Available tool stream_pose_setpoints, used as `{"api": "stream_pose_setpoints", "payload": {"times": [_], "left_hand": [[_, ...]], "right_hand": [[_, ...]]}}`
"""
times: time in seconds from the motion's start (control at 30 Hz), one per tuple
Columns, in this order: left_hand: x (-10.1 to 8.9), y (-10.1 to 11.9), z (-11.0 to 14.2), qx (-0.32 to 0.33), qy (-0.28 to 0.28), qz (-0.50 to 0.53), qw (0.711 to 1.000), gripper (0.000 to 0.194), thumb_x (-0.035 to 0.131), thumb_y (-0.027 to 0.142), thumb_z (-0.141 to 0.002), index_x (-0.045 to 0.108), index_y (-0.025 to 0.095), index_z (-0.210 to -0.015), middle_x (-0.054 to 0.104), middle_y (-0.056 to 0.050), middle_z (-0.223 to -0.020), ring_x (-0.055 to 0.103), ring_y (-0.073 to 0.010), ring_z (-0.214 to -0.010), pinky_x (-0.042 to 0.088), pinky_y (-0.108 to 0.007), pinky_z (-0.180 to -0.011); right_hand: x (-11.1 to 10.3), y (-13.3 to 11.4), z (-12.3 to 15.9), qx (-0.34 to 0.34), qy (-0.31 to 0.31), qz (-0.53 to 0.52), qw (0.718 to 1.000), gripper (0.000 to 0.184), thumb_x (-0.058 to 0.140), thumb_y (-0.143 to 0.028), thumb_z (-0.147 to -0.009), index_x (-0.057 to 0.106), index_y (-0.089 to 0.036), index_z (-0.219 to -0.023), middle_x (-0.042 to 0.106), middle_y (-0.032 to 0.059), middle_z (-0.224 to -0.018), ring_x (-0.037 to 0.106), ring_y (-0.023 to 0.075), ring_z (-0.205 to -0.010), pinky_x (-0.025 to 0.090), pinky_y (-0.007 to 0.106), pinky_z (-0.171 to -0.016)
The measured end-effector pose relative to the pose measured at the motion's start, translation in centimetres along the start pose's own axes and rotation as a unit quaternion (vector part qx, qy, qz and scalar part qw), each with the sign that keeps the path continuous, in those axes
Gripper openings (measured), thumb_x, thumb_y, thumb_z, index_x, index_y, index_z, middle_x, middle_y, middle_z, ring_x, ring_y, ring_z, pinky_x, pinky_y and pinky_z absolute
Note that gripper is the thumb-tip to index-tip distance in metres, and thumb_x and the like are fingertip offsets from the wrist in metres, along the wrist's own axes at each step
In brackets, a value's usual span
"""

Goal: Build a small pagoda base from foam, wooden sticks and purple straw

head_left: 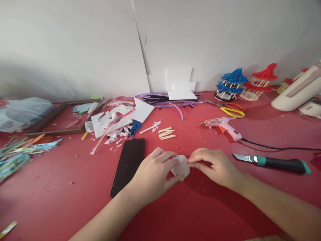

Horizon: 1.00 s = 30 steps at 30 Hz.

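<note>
My left hand point(156, 169) grips a small white octagonal piece point(182, 167) by its left side, fingers above and thumb along the lower edge. Small dark marks, like holes, dot the piece near its rim. At the right edge of the piece, the thumb and fingers of my right hand point(215, 164) are pinched together. A tiny pale bit seems to be between those fingertips, too small to name. Just beyond the hands lie several short wooden sticks point(167, 133). A black phone point(129, 164) rests left of my left hand.
To the right are a utility knife point(278, 164) with its blade out, a pink glue gun point(223, 126) with a cord, and scissors point(230, 108). Blue point(230, 85) and red point(260, 82) pagoda-like models stand behind. White scraps point(117, 118) and a brown frame point(57, 130) lie left.
</note>
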<state>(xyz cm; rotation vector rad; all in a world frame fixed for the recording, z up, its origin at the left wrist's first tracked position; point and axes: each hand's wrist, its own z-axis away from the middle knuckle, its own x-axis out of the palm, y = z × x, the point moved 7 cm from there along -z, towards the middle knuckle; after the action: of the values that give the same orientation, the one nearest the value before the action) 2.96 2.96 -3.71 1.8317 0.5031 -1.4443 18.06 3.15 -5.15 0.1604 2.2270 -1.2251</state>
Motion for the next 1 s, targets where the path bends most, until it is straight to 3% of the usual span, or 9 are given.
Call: {"api": "stream_pose_setpoints", "payload": {"times": [0.13, 0.27, 0.43, 0.57, 1.0], "left_hand": [[0.0, -0.6, 0.1, -0.034, -0.006, -0.021, 0.999, 0.030, 0.069, 0.040, -0.079, 0.068, 0.022, -0.103, 0.068, -0.005, -0.108, 0.058, -0.0236, -0.084, 0.051, -0.041, -0.075], [0.1, -0.7, 0.2, -0.049, -0.014, -0.021, 0.998, 0.036, 0.072, 0.044, -0.076, 0.067, 0.023, -0.106, 0.067, -0.004, -0.110, 0.057, -0.0254, -0.088, 0.052, -0.044, -0.078], [0.3, -0.4, 0.3, -0.029, -0.011, 0.001, 1.000, 0.032, 0.063, 0.037, -0.085, 0.063, 0.021, -0.113, 0.064, -0.002, -0.123, 0.055, -0.0256, -0.098, 0.051, -0.044, -0.086], [0.5, -0.4, 0.4, -0.024, -0.006, 0.010, 1.000, 0.028, 0.059, 0.033, -0.088, 0.063, 0.020, -0.112, 0.067, -0.002, -0.120, 0.056, -0.0246, -0.097, 0.052, -0.043, -0.086], [0.5, -0.4, 0.1, -0.026, -0.024, 0.021, 0.999, 0.038, 0.067, 0.037, -0.082, 0.062, 0.019, -0.116, 0.066, -0.003, -0.120, 0.056, -0.0261, -0.101, 0.052, -0.045, -0.090]], "right_hand": [[0.5, 0.7, 0.3, 0.013, -0.009, -0.002, 1.000, 0.014, 0.058, -0.013, -0.088, 0.066, -0.023, -0.092, 0.072, 0.0001, -0.087, 0.068, 0.0106, -0.077, 0.054, 0.023, -0.072], [0.7, 1.3, 0.3, 0.040, -0.001, 0.003, 0.999, 0.009, 0.061, -0.019, -0.088, 0.067, -0.024, -0.092, 0.073, 0.0004, -0.087, 0.068, 0.0125, -0.078, 0.054, 0.025, -0.073], [0.9, 1.2, 0.3, 0.039, -0.016, 0.001, 0.999, 0.009, 0.060, -0.018, -0.088, 0.066, -0.024, -0.091, 0.072, 0.0002, -0.086, 0.067, 0.0119, -0.077, 0.054, 0.024, -0.072], [1.0, 1.0, 0.2, 0.027, -0.025, 0.001, 0.999, 0.010, 0.059, -0.016, -0.088, 0.065, -0.024, -0.091, 0.071, 0.0000, -0.086, 0.066, 0.0113, -0.077, 0.053, 0.024, -0.072], [1.9, -0.4, 0.2, 0.018, -0.034, 0.084, 0.996, 0.009, 0.050, -0.011, -0.090, 0.052, -0.019, -0.088, 0.060, 0.0026, -0.081, 0.057, 0.0150, -0.075, 0.048, 0.029, -0.068]]}}
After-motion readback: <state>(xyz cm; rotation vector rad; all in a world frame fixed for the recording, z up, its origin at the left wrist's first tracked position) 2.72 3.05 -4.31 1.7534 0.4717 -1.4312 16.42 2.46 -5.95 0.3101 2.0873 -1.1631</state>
